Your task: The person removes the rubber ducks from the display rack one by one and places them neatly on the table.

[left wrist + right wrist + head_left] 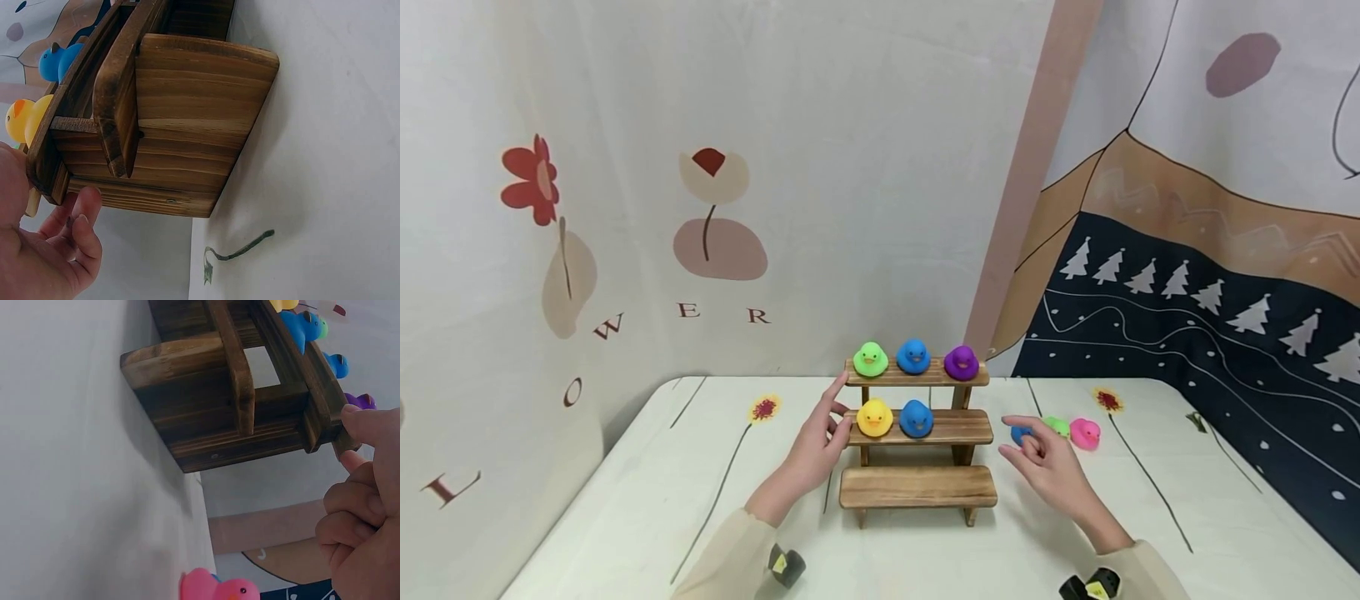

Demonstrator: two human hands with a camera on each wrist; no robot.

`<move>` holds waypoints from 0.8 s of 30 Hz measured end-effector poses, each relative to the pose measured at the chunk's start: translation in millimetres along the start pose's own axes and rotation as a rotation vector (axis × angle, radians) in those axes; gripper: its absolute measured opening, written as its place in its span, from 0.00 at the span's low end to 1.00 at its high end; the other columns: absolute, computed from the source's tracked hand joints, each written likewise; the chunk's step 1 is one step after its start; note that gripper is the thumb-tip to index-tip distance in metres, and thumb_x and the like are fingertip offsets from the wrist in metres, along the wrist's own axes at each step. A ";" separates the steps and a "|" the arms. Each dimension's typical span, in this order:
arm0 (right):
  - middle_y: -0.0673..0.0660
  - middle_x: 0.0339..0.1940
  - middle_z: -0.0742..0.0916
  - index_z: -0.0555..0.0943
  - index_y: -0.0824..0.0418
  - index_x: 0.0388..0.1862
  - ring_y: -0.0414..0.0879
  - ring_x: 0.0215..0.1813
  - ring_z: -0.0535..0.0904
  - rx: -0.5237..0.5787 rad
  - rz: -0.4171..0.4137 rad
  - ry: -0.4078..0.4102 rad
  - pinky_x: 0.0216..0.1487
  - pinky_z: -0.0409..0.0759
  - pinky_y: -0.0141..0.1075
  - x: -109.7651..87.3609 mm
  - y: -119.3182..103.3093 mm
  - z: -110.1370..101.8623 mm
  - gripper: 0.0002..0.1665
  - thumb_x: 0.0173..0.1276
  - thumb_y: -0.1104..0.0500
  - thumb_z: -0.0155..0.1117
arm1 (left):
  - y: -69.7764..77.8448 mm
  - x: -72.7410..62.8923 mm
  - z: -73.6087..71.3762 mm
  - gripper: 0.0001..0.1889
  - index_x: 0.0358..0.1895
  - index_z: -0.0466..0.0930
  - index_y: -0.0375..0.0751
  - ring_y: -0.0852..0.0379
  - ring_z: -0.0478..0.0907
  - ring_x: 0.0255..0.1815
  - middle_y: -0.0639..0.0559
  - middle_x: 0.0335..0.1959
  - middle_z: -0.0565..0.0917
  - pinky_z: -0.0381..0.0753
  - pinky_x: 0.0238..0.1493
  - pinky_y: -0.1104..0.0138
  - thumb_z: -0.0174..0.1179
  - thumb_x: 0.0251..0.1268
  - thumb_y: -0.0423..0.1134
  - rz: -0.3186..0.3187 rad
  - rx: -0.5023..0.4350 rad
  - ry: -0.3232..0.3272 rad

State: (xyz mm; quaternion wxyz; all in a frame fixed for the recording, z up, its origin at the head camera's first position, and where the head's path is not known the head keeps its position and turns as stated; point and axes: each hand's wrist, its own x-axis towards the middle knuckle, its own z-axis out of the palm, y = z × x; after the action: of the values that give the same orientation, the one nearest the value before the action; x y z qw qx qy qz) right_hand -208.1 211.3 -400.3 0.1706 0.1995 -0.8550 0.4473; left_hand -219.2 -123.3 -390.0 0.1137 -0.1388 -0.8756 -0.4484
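Both hands [811, 450] [1051, 473], loosely unclenched, flank the wooden stand [917, 487] of ducks [917, 419] before wall lettering [688, 310] reading "LOWER".

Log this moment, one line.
Left hand: at left end of stand; right hand: beside stand, empty; top tier: three ducks; middle tier: two ducks

Shows brown wood-grain rack [917, 486] w/ lt-grn duck [870, 360] far L, far blue duck [913, 357] mid, purple duck [962, 363] far R; nearer, yel duck [875, 418] L, near blue duck [917, 419] R. Also shows pink duck [1085, 434] at R; wht tablecloth [662, 467] w/ yel/red flwrs [765, 407]; navy cloth [1120, 354] far R w/ pale trees [1252, 315]; beige sleeves [730, 562].
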 end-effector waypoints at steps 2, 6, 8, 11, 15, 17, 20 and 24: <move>0.46 0.15 0.62 0.77 0.67 0.54 0.30 0.18 0.55 -0.001 -0.004 0.006 0.20 0.59 0.31 1.8 -5.0 0.8 0.20 0.62 0.70 0.66 | 0.1 0.1 0.2 0.35 0.77 0.46 0.55 0.59 0.69 0.29 0.44 0.47 0.75 0.74 0.30 0.71 0.51 0.72 0.33 -0.001 -0.003 -0.002; 0.46 0.14 0.62 0.78 0.69 0.52 0.29 0.18 0.54 0.029 -0.027 0.014 0.20 0.59 0.31 6.5 -23.9 0.5 0.19 0.61 0.71 0.65 | 0.8 0.2 0.1 0.35 0.77 0.47 0.55 0.59 0.69 0.29 0.44 0.48 0.75 0.73 0.29 0.71 0.51 0.72 0.33 -0.004 -0.006 -0.002; 0.46 0.14 0.62 0.78 0.71 0.52 0.28 0.18 0.54 0.050 -0.037 0.003 0.19 0.58 0.30 8.0 -34.8 -0.2 0.18 0.61 0.72 0.65 | 0.9 -0.2 -0.1 0.35 0.77 0.47 0.54 0.59 0.69 0.29 0.44 0.47 0.75 0.73 0.29 0.71 0.51 0.72 0.33 -0.007 -0.007 -0.002; 0.47 0.13 0.62 0.78 0.74 0.51 0.28 0.17 0.54 0.070 -0.050 -0.016 0.19 0.59 0.30 9.2 -46.2 -0.5 0.18 0.61 0.72 0.65 | 0.9 -0.7 -0.3 0.35 0.77 0.47 0.54 0.59 0.69 0.28 0.44 0.47 0.75 0.73 0.29 0.71 0.51 0.71 0.33 -0.010 -0.010 -0.003; 0.47 0.13 0.61 0.78 0.74 0.51 0.28 0.17 0.55 0.084 -0.061 -0.026 0.19 0.60 0.30 9.9 -50.3 1.3 0.18 0.61 0.72 0.64 | 0.9 -0.6 -0.4 0.35 0.77 0.47 0.54 0.59 0.69 0.28 0.44 0.47 0.75 0.73 0.29 0.71 0.51 0.72 0.33 -0.009 -0.009 -0.003; 0.48 0.13 0.61 0.78 0.75 0.51 0.28 0.17 0.55 0.096 -0.062 -0.027 0.19 0.60 0.30 10.6 -51.3 2.2 0.18 0.61 0.73 0.64 | 1.0 -0.5 -0.4 0.35 0.77 0.47 0.54 0.59 0.69 0.28 0.44 0.47 0.75 0.73 0.29 0.71 0.51 0.72 0.33 -0.006 -0.007 -0.003; 0.48 0.13 0.61 0.78 0.75 0.51 0.28 0.17 0.55 0.108 -0.061 -0.039 0.19 0.59 0.29 12.1 -53.2 4.3 0.18 0.61 0.73 0.64 | 0.0 0.1 -0.5 0.35 0.77 0.47 0.54 0.59 0.69 0.28 0.44 0.47 0.75 0.73 0.29 0.71 0.51 0.72 0.33 -0.001 -0.004 0.000; 0.50 0.12 0.61 0.78 0.75 0.51 0.29 0.17 0.55 0.115 -0.078 -0.052 0.18 0.58 0.29 13.8 -49.2 9.5 0.19 0.60 0.73 0.65 | -1.5 0.5 0.1 0.35 0.77 0.46 0.55 0.59 0.69 0.29 0.44 0.47 0.75 0.73 0.30 0.71 0.51 0.72 0.33 -0.005 -0.005 0.000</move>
State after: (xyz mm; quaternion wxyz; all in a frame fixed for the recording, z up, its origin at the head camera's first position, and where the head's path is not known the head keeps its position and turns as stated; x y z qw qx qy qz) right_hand -196.8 175.1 -364.7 0.1540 0.2535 -0.8237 0.4833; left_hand -220.2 -124.0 -391.1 0.1122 -0.1370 -0.8749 -0.4507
